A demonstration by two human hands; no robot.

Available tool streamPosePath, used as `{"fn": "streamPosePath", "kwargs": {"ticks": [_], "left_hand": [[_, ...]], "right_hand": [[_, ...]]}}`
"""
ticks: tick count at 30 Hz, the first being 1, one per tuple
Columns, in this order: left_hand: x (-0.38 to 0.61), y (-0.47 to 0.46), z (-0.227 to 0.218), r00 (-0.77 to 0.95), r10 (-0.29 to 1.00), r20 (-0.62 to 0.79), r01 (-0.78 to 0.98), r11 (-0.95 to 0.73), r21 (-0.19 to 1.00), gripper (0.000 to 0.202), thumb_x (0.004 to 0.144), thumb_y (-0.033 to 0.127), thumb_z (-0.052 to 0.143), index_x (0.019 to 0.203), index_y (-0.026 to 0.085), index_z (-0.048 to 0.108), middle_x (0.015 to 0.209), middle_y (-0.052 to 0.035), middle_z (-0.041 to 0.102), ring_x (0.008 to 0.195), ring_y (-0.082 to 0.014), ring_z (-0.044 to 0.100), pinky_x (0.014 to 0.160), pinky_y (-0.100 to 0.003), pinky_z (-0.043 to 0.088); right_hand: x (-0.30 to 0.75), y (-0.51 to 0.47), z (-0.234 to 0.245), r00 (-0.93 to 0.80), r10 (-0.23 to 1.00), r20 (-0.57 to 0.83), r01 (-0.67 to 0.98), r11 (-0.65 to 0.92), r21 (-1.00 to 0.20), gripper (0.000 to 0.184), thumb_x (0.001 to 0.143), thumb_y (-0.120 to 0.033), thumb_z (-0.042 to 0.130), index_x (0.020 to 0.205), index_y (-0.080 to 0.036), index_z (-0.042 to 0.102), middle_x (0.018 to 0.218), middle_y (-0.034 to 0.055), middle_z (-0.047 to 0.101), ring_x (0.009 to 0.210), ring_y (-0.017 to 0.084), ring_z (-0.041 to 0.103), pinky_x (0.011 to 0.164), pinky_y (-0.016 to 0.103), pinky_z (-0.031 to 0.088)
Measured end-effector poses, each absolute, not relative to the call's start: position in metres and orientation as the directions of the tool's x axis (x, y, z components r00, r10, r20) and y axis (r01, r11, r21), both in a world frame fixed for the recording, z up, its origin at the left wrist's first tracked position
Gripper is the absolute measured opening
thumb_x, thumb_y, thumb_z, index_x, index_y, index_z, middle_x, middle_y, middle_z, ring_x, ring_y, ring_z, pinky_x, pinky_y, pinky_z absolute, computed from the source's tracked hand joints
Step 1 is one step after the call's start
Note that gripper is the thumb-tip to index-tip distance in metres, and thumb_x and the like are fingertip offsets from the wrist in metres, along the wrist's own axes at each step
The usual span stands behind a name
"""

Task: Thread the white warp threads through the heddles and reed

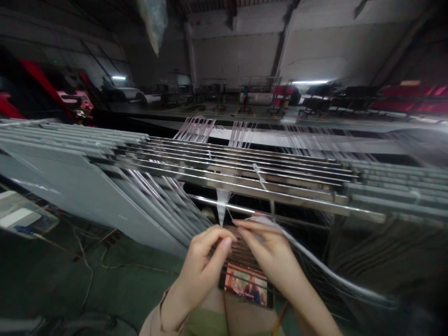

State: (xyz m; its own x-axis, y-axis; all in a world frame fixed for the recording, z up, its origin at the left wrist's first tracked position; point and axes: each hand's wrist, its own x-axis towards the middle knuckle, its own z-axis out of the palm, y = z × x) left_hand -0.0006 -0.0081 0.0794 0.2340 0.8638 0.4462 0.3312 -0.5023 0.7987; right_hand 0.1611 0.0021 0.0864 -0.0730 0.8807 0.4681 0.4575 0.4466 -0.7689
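My left hand is closed, thumb pressed on the forefinger, at the lower tip of a bundle of white threads. The bundle narrows downward from the metal bars to that hand. Close to its right, my right hand pinches with thumb and forefinger where a fine white thread runs down from the bundle. A thicker hank of white strands passes behind my right hand and trails off to the lower right. What lies inside each pinch is too small to see fully.
Long metal bars cross in front of me, with grey frame panels to the left. A white tie hangs over the bars. Below my hands lies a phone with a lit screen. Cables run over the green floor.
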Motion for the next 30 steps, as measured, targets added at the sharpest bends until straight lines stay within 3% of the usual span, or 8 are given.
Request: {"fn": "streamPosePath", "kwargs": {"ticks": [3,5,7,9,13,18,24,30], "left_hand": [[-0.004,-0.023,0.083,0.418,0.865,0.278,0.378,-0.444,0.813,0.021,0.094,0.018,0.047,0.087,0.02,0.067,0.086,-0.0015,0.069,0.083,-0.0161,0.063,0.079,-0.025,0.045],[-0.003,-0.022,0.082,0.394,0.899,0.19,0.362,-0.342,0.867,0.023,0.094,0.02,0.048,0.082,0.019,0.067,0.081,-0.0015,0.068,0.078,-0.0162,0.062,0.075,-0.025,0.044],[-0.001,-0.019,0.079,0.318,0.939,0.133,0.222,-0.21,0.952,0.023,0.094,0.026,0.049,0.082,0.018,0.067,0.077,-0.0014,0.068,0.075,-0.0161,0.062,0.07,-0.024,0.046],[0.002,-0.019,0.076,0.31,0.942,0.127,0.091,-0.163,0.982,0.023,0.093,0.03,0.051,0.084,0.017,0.068,0.078,-0.0019,0.068,0.077,-0.0164,0.063,0.071,-0.024,0.047],[0.007,-0.023,0.076,0.43,0.888,0.162,0.113,-0.231,0.966,0.023,0.091,0.024,0.053,0.08,0.016,0.072,0.079,-0.0025,0.071,0.078,-0.0165,0.064,0.074,-0.024,0.046],[-0.002,-0.024,0.084,0.319,0.936,0.15,-0.041,-0.144,0.989,0.02,0.088,0.028,0.058,0.083,0.017,0.072,0.076,-0.0016,0.071,0.073,-0.0151,0.062,0.07,-0.023,0.048],[-0.004,-0.02,0.079,0.413,0.901,0.137,0.161,-0.22,0.962,0.022,0.089,0.026,0.056,0.078,0.017,0.072,0.072,-0.0006,0.067,0.069,-0.014,0.058,0.068,-0.023,0.043],[-0.008,-0.021,0.081,0.297,0.945,0.136,-0.027,-0.134,0.991,0.021,0.088,0.032,0.058,0.082,0.016,0.071,0.063,0.0023,0.061,0.055,-0.0097,0.047,0.056,-0.02,0.039]], "right_hand": [[0.158,0.003,0.088,-0.11,0.897,0.428,0.433,0.431,-0.792,0.016,0.087,-0.019,0.06,0.086,-0.021,0.075,0.086,0.003,0.076,0.084,0.019,0.07,0.079,0.031,0.056],[0.16,0.001,0.088,-0.114,0.906,0.408,0.428,0.415,-0.803,0.015,0.086,-0.019,0.06,0.084,-0.021,0.075,0.084,0.0025,0.075,0.082,0.018,0.07,0.077,0.03,0.056],[0.163,0.0,0.087,-0.1,0.914,0.393,0.431,0.396,-0.811,0.015,0.086,-0.019,0.061,0.085,-0.021,0.075,0.084,0.0031,0.075,0.083,0.019,0.07,0.077,0.03,0.055],[0.164,-0.001,0.086,-0.079,0.921,0.381,0.433,0.376,-0.819,0.017,0.087,-0.02,0.059,0.088,-0.02,0.076,0.087,0.0043,0.076,0.086,0.02,0.07,0.081,0.032,0.054],[0.161,0.001,0.081,-0.066,0.932,0.356,0.421,0.349,-0.837,0.019,0.089,-0.022,0.056,0.091,-0.02,0.075,0.094,0.0058,0.076,0.092,0.021,0.07,0.086,0.036,0.053],[0.161,0.003,0.082,-0.079,0.943,0.323,0.388,0.328,-0.861,0.02,0.086,-0.026,0.059,0.091,-0.02,0.077,0.091,0.0055,0.077,0.089,0.022,0.072,0.083,0.036,0.055],[0.16,0.003,0.085,-0.096,0.939,0.33,0.351,0.342,-0.872,0.02,0.085,-0.027,0.059,0.088,-0.019,0.077,0.09,0.0052,0.077,0.087,0.02,0.071,0.082,0.032,0.055],[0.158,0.003,0.084,-0.098,0.936,0.339,0.351,0.352,-0.868,0.021,0.085,-0.026,0.059,0.09,-0.019,0.078,0.089,0.0052,0.077,0.086,0.02,0.071,0.082,0.033,0.054]]}}
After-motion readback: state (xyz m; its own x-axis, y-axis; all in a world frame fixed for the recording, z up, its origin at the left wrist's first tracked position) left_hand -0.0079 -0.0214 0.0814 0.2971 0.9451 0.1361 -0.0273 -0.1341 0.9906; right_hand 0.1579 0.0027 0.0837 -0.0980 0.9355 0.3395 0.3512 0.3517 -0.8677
